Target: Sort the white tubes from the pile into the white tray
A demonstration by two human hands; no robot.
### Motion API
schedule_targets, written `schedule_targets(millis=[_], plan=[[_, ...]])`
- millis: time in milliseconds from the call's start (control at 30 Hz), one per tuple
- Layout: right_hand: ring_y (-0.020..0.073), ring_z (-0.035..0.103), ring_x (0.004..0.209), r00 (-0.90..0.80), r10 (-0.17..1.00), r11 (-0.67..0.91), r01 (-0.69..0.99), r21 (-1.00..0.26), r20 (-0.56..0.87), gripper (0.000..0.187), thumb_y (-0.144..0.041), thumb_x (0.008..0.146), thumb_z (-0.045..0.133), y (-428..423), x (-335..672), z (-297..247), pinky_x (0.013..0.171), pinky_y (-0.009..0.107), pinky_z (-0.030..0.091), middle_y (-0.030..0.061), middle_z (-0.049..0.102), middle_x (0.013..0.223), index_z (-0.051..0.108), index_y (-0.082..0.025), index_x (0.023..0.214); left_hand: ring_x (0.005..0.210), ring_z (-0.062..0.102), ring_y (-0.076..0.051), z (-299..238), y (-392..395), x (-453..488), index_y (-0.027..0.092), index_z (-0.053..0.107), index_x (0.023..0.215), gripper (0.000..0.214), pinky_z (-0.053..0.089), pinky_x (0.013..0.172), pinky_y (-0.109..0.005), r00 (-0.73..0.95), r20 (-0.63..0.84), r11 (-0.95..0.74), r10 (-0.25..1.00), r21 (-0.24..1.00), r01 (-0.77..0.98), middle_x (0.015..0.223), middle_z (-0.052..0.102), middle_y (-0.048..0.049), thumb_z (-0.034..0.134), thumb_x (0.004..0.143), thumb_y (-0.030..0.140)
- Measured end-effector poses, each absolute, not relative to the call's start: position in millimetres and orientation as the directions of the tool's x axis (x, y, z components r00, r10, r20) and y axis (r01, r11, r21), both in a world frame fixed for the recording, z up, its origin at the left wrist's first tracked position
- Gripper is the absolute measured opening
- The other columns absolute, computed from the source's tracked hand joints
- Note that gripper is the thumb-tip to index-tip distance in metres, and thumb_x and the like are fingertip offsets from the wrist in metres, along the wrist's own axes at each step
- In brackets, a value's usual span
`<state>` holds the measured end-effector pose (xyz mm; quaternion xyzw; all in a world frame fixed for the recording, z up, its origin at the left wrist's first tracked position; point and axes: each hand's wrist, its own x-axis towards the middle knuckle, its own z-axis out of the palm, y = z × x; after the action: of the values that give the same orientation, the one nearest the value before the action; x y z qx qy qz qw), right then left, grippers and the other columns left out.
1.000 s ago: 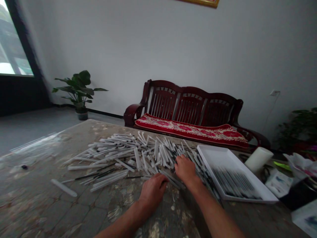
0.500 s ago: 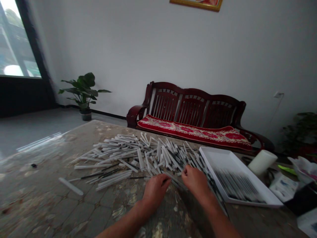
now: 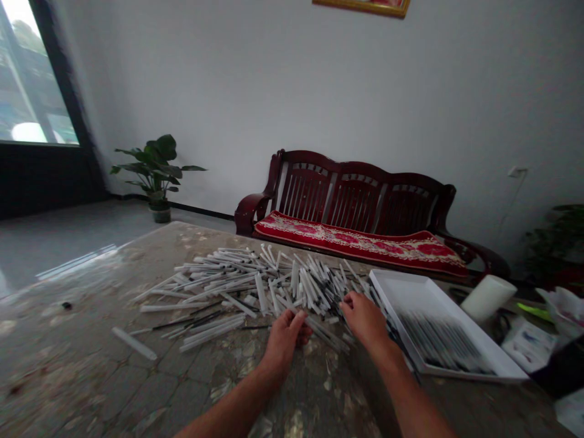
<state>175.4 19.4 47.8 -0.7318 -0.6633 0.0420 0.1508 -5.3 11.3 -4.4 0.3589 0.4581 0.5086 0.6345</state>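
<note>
A loose pile of whitish, translucent slim tubes [image 3: 219, 283] and dark thin sticks [image 3: 194, 319] spreads across the stone-patterned table [image 3: 137, 401]. My left hand [image 3: 285, 337] is at the pile's near edge, its fingers curled in and the thumb against them; whatever lies in them is hidden. Beside the pile's right part is my right hand [image 3: 365, 319], with thumb and forefinger pinched together near dark sticks. What it pinches is too small to make out. A few slim tubes [image 3: 326, 334] lie between my two hands. One tube [image 3: 134, 343] rests apart on the left.
Right of my right hand, a white shallow box [image 3: 490, 344] holds a row of slim dark-and-clear sticks [image 3: 444, 340]. Beyond it stand a white roll [image 3: 488, 299] and a small white box [image 3: 529, 344]. A wooden bench [image 3: 351, 194] is behind the table.
My right hand has moved slightly up and away from me. The left hand has turned so that its thumb and curled fingers show more. The pile looks nearly the same.
</note>
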Motion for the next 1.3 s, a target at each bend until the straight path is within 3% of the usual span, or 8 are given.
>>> schedule_targets(millis=[100,167,367,533,667,867,1300], plan=[[0.0202,0.065,0.082,0.162,0.982,-0.152,0.983,-0.103,0.097,0.026,-0.039,0.084,0.052,31,185,43,0.063,0.026,0.039,0.0095,0.071,0.090,0.069,-0.021,0.094,0.057,0.059,-0.012,-4,12,-6,0.017,0.057,0.076,0.037,0.043,0.049,-0.021,0.053,-0.244,0.247,0.968,0.902,-0.355,0.064,0.060,0.0023,0.069,0.062,0.049],[0.0211,0.065,0.082,0.166,0.983,-0.162,0.985,-0.054,0.075,0.025,-0.037,0.084,0.052,33,186,39,0.062,0.026,0.038,0.0105,0.071,0.092,0.069,-0.020,0.091,0.061,0.061,-0.013,-4,12,-7,0.017,0.058,0.078,0.036,0.045,0.051,-0.021,0.046,-0.256,0.255,0.966,0.898,-0.359,0.067,0.061,0.0012,0.069,0.063,0.048],[0.0215,0.066,0.083,0.143,0.987,-0.141,0.990,-0.025,0.075,0.019,-0.026,0.085,0.049,21,189,36,0.061,0.026,0.036,0.0091,0.072,0.092,0.067,-0.020,0.086,0.062,0.062,-0.012,-4,11,-8,0.017,0.057,0.083,0.038,0.046,0.051,-0.021,0.056,-0.255,0.257,0.965,0.894,-0.366,0.071,0.062,0.0011,0.068,0.066,0.049],[0.0210,0.067,0.081,0.153,0.979,-0.154,0.988,-0.003,0.131,0.019,-0.028,0.089,0.046,0,204,40,0.058,0.026,0.033,0.0078,0.072,0.087,0.063,-0.021,0.086,0.061,0.062,-0.011,1,7,-9,0.017,0.057,0.085,0.032,0.048,0.053,-0.022,0.074,-0.259,0.267,0.963,0.878,-0.397,0.072,0.061,0.0017,0.067,0.070,0.043],[0.0199,0.066,0.075,0.204,0.957,-0.184,0.977,-0.109,0.206,0.017,-0.030,0.090,0.045,-21,215,39,0.057,0.026,0.032,0.0049,0.070,0.079,0.059,-0.023,0.083,0.061,0.064,-0.011,4,6,-11,0.017,0.056,0.084,0.021,0.052,0.057,-0.023,0.063,-0.286,0.278,0.956,0.821,-0.499,0.074,0.062,0.0007,0.064,0.077,0.034],[0.0172,0.064,0.073,-0.002,0.973,0.088,0.930,-0.358,0.233,0.018,-0.028,0.091,0.043,-51,203,21,0.062,0.024,0.036,0.0012,0.068,0.077,0.056,-0.024,0.079,0.064,0.069,-0.015,6,12,-13,0.016,0.052,0.081,0.008,0.057,0.063,-0.028,-0.006,-0.352,0.255,0.936,0.691,-0.677,0.073,0.065,-0.0030,0.057,0.085,0.021],[0.0178,0.066,0.076,0.015,0.975,0.053,0.954,-0.297,0.222,0.013,-0.022,0.090,0.047,-55,190,14,0.064,0.025,0.036,0.0011,0.070,0.082,0.058,-0.024,0.083,0.066,0.071,-0.018,9,9,-14,0.016,0.049,0.079,0.011,0.059,0.061,-0.029,0.000,-0.364,0.265,0.931,0.677,-0.687,0.070,0.064,-0.0022,0.055,0.087,0.018]])
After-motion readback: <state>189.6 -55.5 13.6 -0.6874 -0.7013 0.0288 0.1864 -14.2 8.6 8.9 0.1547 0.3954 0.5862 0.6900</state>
